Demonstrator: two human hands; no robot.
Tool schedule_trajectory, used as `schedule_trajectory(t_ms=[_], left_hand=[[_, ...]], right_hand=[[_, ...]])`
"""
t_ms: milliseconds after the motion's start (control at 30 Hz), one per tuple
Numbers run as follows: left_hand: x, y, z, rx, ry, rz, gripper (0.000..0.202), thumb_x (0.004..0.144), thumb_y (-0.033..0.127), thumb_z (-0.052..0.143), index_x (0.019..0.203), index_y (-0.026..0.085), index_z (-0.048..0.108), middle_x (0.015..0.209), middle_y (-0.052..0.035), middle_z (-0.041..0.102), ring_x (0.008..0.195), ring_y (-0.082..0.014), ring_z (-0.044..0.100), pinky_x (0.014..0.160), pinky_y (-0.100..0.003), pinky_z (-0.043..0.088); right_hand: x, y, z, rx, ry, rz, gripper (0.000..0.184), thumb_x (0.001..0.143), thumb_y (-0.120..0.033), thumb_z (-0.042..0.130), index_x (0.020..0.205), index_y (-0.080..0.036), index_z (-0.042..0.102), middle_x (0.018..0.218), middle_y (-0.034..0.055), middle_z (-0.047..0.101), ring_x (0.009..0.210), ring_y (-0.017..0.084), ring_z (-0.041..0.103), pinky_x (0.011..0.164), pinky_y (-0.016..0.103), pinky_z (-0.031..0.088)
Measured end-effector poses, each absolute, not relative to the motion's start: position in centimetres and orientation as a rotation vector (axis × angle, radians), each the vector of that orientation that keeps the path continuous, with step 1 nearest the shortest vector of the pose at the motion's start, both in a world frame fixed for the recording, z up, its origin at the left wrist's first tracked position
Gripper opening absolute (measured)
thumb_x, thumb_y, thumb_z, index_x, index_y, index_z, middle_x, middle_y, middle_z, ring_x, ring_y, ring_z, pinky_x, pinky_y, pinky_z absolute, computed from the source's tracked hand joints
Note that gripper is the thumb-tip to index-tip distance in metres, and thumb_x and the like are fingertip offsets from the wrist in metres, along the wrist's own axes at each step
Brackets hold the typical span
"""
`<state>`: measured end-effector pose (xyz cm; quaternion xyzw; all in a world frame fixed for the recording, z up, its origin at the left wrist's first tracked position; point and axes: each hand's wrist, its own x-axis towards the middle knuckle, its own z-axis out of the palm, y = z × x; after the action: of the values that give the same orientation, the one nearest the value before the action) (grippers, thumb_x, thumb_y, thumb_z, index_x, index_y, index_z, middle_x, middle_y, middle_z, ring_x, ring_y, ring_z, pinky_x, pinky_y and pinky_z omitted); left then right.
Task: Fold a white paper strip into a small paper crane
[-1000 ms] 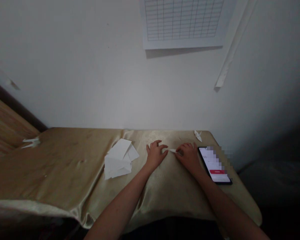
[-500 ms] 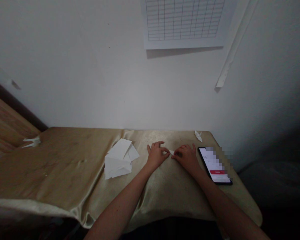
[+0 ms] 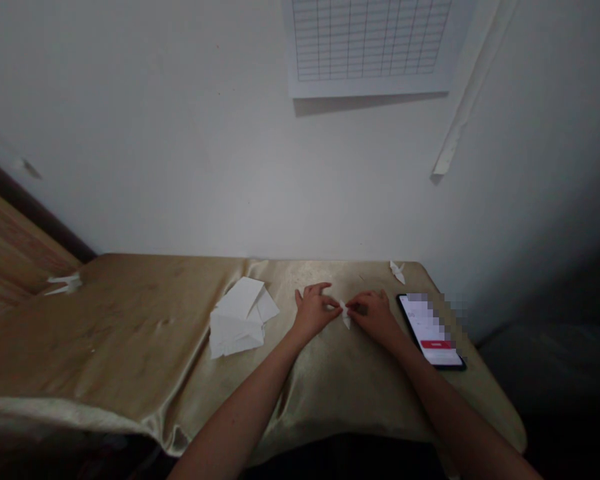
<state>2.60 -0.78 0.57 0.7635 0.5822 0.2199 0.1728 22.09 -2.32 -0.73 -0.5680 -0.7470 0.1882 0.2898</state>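
A small folded white paper piece [image 3: 347, 319] is pinched between my two hands over the cloth-covered table. My left hand [image 3: 314, 312] grips its left side with thumb and index finger, the other fingers lifted. On the opposite side, my right hand [image 3: 374, 314] closes thumb and fingertips on the same piece. Part of the paper hangs down below the fingertips; the rest is hidden by them. To the left of my hands lies a loose pile of white paper sheets [image 3: 237, 327]. A folded paper crane [image 3: 397, 272] sits near the back right corner.
A phone [image 3: 433, 333] with a lit screen lies right of my right hand. Gold satin cloth [image 3: 125, 333] with wrinkles covers the table. Another white folded paper shape [image 3: 65, 285] is at the far left. A printed grid sheet [image 3: 367, 47] hangs on the wall behind.
The paper between my fingers has turned, and a pointed part of it now shows below my fingertips. My right hand has shifted very slightly; the pile and phone stay put.
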Motion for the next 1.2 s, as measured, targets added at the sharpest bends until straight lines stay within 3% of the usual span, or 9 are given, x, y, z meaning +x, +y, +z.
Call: schedule_trajectory(t_ms=[233, 433, 767, 967, 1067, 1200], left_hand=[[2.7, -0.8, -0.1, 2.237, 1.606, 0.611, 0.02, 0.081, 0.051, 0.077, 0.1, 0.042, 0.079, 0.147, 0.0024, 0.055, 0.138, -0.031, 0.042, 0.118, -0.071, 0.009], [2.9, -0.7, -0.2, 2.203, 1.646, 0.619, 0.023, 0.084, 0.047, 0.076, 0.106, 0.042, 0.076, 0.144, 0.0003, 0.057, 0.137, -0.0297, 0.043, 0.118, -0.071, 0.009], [3.0, -0.5, -0.4, 2.208, 1.669, 0.617, 0.025, 0.086, 0.049, 0.073, 0.111, 0.043, 0.075, 0.14, 0.0, 0.06, 0.135, -0.0299, 0.045, 0.118, -0.072, 0.007], [3.0, -0.4, -0.5, 2.208, 1.666, 0.637, 0.025, 0.085, 0.048, 0.074, 0.109, 0.041, 0.076, 0.14, 0.0012, 0.06, 0.135, -0.0296, 0.045, 0.119, -0.07, 0.007], [3.0, -0.5, -0.4, 2.192, 1.682, 0.631, 0.026, 0.085, 0.048, 0.075, 0.11, 0.041, 0.075, 0.14, 0.0009, 0.06, 0.135, -0.0292, 0.046, 0.119, -0.07, 0.008], [3.0, -0.4, -0.4, 2.187, 1.68, 0.629, 0.026, 0.084, 0.048, 0.075, 0.11, 0.042, 0.075, 0.14, 0.0007, 0.061, 0.134, -0.0293, 0.046, 0.119, -0.07, 0.007]], right_hand=[[22.2, -2.2, -0.9, -1.536, -1.982, 0.498, 0.017, 0.086, -0.033, 0.065, 0.096, -0.027, 0.077, 0.102, 0.006, 0.076, 0.113, 0.027, 0.06, 0.113, 0.058, 0.018], [22.1, -1.9, -1.7, -1.649, -1.963, 0.319, 0.019, 0.088, -0.037, 0.065, 0.1, -0.028, 0.076, 0.109, 0.0062, 0.073, 0.114, 0.029, 0.058, 0.108, 0.054, 0.027], [21.9, -1.5, -1.8, -1.735, -2.005, 0.254, 0.024, 0.09, -0.041, 0.065, 0.106, -0.029, 0.077, 0.113, 0.008, 0.071, 0.116, 0.032, 0.053, 0.105, 0.056, 0.029], [21.8, -1.5, -1.8, -1.686, -2.016, 0.265, 0.021, 0.091, -0.036, 0.063, 0.106, -0.03, 0.076, 0.115, 0.0077, 0.071, 0.119, 0.031, 0.054, 0.111, 0.063, 0.018], [21.8, -1.4, -2.0, -1.666, -1.99, 0.269, 0.021, 0.09, -0.034, 0.063, 0.106, -0.029, 0.075, 0.115, 0.0071, 0.071, 0.121, 0.03, 0.053, 0.113, 0.061, 0.017], [21.8, -1.2, -2.3, -1.673, -1.957, 0.302, 0.019, 0.087, -0.033, 0.065, 0.103, -0.027, 0.074, 0.115, 0.0068, 0.071, 0.119, 0.029, 0.053, 0.109, 0.054, 0.025]])
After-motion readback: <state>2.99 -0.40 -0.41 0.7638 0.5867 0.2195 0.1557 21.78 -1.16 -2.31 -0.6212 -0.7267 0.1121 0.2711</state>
